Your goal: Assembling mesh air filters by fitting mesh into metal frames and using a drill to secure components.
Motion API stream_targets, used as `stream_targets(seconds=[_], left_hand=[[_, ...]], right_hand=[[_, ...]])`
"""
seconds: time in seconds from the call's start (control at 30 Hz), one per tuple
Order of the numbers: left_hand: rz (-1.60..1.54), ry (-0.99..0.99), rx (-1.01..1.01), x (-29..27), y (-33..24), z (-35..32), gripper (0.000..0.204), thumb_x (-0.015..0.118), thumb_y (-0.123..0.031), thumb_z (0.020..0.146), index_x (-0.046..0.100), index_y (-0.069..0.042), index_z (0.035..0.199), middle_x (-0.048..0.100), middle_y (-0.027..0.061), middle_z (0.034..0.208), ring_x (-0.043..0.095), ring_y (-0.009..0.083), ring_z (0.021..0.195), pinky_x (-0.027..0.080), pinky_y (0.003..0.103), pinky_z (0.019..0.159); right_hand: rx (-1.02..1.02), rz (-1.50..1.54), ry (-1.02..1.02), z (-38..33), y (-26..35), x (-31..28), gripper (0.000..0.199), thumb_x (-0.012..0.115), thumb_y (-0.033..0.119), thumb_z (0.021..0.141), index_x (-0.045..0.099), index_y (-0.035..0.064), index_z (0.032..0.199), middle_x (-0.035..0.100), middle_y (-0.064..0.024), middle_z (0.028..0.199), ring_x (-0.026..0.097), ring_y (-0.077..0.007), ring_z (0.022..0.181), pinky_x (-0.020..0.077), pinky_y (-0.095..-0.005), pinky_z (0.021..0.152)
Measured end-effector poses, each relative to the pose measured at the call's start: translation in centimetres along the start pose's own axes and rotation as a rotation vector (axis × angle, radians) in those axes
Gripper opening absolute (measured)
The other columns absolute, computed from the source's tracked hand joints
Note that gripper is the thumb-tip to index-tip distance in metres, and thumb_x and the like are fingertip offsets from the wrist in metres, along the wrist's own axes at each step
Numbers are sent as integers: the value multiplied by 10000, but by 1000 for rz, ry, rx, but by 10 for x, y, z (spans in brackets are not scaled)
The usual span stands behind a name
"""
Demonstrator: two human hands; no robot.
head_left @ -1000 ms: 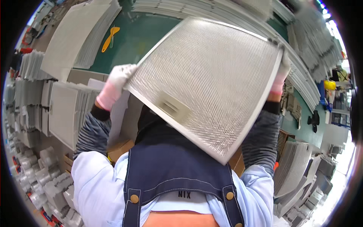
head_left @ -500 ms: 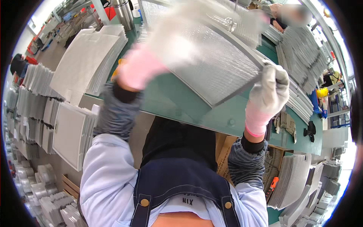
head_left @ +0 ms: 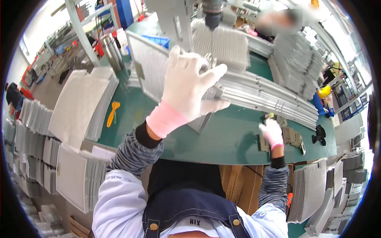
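Observation:
My left hand (head_left: 190, 85), in a white glove with a pink cuff, is raised over the table with its fingers spread and thumb stretched to the right. Just behind it a framed mesh panel (head_left: 149, 65) stands tilted; the hand hides part of it, and I cannot tell whether they touch. At the right of the table my right hand (head_left: 272, 133), gloved alike, reaches down with fingers bent among small grey-beige plastic pieces (head_left: 293, 137). What its fingertips hold, if anything, is too small to make out.
Long metal frame strips (head_left: 274, 99) lie across the green table (head_left: 178, 146). Mesh sheet stacks (head_left: 79, 103) stand at left and another mesh stack (head_left: 295, 63) at far right. A yellow-orange scraper (head_left: 113, 114), a steel flask (head_left: 112, 51) and a black machine head (head_left: 212, 16) are around.
My right hand has let go of the panel's corner and moved right and down to the small pieces. The panel has shifted left and tilted up; my left hand has moved right, fingers spread.

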State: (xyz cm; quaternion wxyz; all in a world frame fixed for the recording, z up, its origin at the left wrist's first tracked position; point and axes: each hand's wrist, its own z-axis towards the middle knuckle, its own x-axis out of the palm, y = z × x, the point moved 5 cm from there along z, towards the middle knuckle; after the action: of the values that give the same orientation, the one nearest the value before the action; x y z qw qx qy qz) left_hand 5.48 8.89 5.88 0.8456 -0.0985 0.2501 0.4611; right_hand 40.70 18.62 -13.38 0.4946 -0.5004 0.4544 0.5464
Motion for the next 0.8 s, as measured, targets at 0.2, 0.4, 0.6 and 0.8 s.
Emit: stream_targets(seconds=[0.2,0.4,0.6,0.8], left_hand=[[-80,-99,-50,9,8,-1,414,799,-289,585,606,-123,911,531,27,820,503,246,790,357,402,755],[-120,-182,-9,8,6,-8,406,750,-302,634,571,-116,947,492,57,810,480,263,786,341,409,762],[-93,-104,26,17,2,6,350,752,-235,646,596,-118,937,557,54,865,530,254,843,381,394,777],[-162,-79,7,3,6,7,326,745,-189,624,619,-105,913,459,35,708,474,237,687,368,383,673]], right_hand=[[162,-119,-128,-27,-19,73,319,694,294,786,616,78,1007,590,-138,964,609,-327,884,511,-436,752],[176,117,-325,-45,9,66,399,683,265,790,582,41,1104,546,-178,1055,540,-372,999,473,-465,833],[68,447,-396,-48,-38,71,359,657,167,795,604,14,1115,588,-209,1058,553,-381,1032,437,-435,927],[190,167,-415,-15,-58,61,264,674,166,767,621,106,1019,598,-123,962,593,-330,919,492,-453,776]])
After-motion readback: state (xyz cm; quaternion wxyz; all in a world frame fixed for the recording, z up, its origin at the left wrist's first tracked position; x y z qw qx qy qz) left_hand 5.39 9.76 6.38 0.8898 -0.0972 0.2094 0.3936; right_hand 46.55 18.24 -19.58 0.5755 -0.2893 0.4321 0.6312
